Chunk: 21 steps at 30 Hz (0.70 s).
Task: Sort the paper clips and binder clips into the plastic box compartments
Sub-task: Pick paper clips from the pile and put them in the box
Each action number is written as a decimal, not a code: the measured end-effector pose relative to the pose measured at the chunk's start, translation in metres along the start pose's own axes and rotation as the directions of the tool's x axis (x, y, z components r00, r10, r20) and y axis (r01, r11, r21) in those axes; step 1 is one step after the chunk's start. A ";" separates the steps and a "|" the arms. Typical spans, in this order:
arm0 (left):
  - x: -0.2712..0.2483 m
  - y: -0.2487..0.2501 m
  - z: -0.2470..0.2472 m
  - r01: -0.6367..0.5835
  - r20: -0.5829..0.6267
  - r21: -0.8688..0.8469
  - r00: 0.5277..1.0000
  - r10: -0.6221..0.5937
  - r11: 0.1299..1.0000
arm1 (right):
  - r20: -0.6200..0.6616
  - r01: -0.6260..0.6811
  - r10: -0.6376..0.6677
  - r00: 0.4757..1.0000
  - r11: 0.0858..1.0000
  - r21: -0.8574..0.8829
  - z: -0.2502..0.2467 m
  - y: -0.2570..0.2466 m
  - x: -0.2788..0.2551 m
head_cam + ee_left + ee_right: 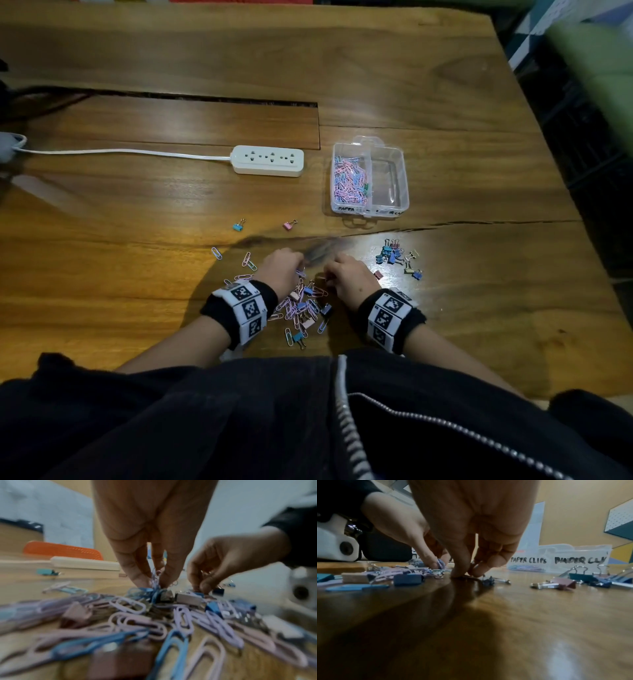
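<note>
Head view, box: We saw the plastic box [370, 178] standing on the wooden table [445, 102], well apart from our hands, just right of a white power strip [268, 160].
Head view, done: Its left compartment already held a heap of pink and blue paper clips [350, 181]; the right compartment looked bare, so we judged no binder clips were filed yet.
Head view, left to do: A mixed pile [303, 308] lay between our wrists, a cluster of binder clips [397, 258] sat to the right of it, and two stray binder clips lay nearer the strip. We reckoned the job was perhaps half done.
Left wrist view, left hand: Our left hand [150, 534] reached down with fingers [137, 577] narrowed to a pinch round a small bunch of paper clips at the top of the pile.
Left wrist view, right hand: Our right hand [231, 555] was curled, its tips pressed down among the clips; what it held we could not tell there.
Right wrist view, right hand: The fingertips [458, 573] were drawn close together against the table beside a small dark binder clip [489, 580]; whether they gripped anything we could not tell.
Right wrist view, labels: The box front read PAPER CLIPS and BINDER CLIPS, with clips showing only behind the first.
</note>
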State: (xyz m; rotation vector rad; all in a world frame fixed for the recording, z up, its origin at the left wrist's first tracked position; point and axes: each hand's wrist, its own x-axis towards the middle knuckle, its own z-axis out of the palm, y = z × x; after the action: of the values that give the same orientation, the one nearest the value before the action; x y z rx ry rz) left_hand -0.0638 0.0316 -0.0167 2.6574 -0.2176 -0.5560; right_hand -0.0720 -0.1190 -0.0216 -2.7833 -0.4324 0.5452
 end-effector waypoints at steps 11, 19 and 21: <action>0.008 -0.022 -0.026 0.278 0.234 -0.731 0.960 -0.154 0.624 | 0.077 -0.053 0.050 0.996 0.998 0.041 -0.003 -0.001 0.003; 0.008 -0.020 -0.034 0.439 0.433 -0.899 0.890 -0.142 0.012 | 0.137 -0.278 0.283 0.949 0.551 0.787 -0.014 0.007 0.005; 0.008 -0.020 -0.033 0.425 0.430 -0.903 0.885 -0.175 -0.070 | 0.221 -0.281 0.248 0.943 0.241 0.929 -0.018 0.007 0.005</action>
State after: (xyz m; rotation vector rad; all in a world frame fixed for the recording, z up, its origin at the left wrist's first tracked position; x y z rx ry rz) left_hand -0.0415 0.0595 -0.0006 1.0910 0.6101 -0.7002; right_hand -0.0586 -0.1275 -0.0092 -1.5923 0.3493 0.6217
